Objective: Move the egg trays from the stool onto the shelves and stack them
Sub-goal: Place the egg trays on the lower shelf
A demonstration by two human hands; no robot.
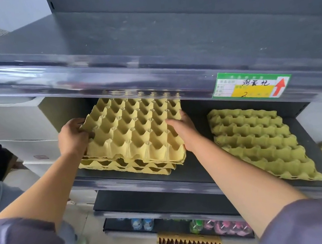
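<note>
Both the left hand (73,138) and the right hand (184,130) clasp the top tray (134,129) by its edges. Between them it sits skewed on the stack (129,166); released so, it may fail to nest and slide off the shelf (195,170).

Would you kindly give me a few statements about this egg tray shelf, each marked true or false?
1. Both hands grip the top yellow egg tray, left hand and right hand on opposite sides. True.
2. That tray sits over other yellow trays on the middle shelf. True.
3. The green egg tray lies left of the yellow stack. False: it lies to the right.
4. The price label shows a blue arrow. False: the arrow is red.
5. The green tray touches the yellow stack. False: bare shelf separates them.
</note>
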